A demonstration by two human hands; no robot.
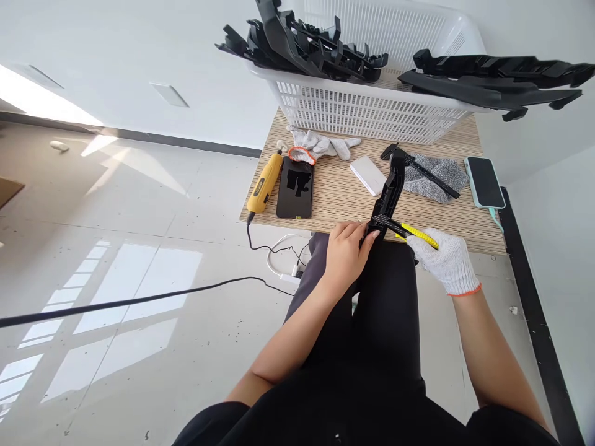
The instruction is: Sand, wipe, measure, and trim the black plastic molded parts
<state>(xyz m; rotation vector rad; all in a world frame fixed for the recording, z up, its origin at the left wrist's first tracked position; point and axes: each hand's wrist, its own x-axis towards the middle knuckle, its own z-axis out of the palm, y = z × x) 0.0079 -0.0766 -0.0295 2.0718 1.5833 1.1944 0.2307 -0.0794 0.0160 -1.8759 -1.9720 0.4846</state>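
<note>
My bare left hand (346,251) grips the near end of a long black plastic part (389,189) that slants up over the front edge of the wooden table (344,198). My right hand (446,260), in a white knit glove with an orange cuff, holds a yellow and black utility knife (415,232). The knife's tip meets the black part close to my left fingers. Both hands hover above my lap, just in front of the table edge.
A white basket (372,108) piled with black plastic parts stands at the back. On the table lie a yellow electric tool (264,184), a black phone (295,187), spare white gloves (323,145), a white box (368,174), a grey cloth (439,176) and a teal-cased phone (484,181). Cables (139,300) trail over the floor.
</note>
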